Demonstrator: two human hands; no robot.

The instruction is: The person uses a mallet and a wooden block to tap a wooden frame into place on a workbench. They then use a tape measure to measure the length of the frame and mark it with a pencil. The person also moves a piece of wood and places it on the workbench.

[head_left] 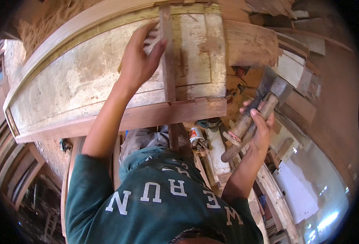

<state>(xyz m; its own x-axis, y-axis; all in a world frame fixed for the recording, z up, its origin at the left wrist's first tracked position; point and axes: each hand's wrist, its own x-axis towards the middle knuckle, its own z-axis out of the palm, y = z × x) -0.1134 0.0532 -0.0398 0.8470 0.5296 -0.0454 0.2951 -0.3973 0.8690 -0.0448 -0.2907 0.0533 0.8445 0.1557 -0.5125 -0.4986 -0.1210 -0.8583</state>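
Note:
My left hand (141, 57) is raised over a pale, worn wooden panel, fingers apart and slightly blurred, holding nothing that I can see. Beside its thumb, a narrow wooden strip (168, 69) crosses the panel. The panel lies in a wooden frame (155, 116) with a curved far edge and a straight rail nearest me. Off to the right, my right hand (262, 128) is closed around two wooden-handled tools together. One looks like a hammer (282, 90) with a blocky metal head; the other looks like a chisel (238, 129) with a dark flat blade, partly blurred.
A wide plank (250, 42) adjoins the panel's right end. Stacked boards and offcuts (291, 67) lie farther right. Below my right hand are a small white can (195, 134) and a long pale board (218, 156). More wooden frames (18, 171) stand at the left.

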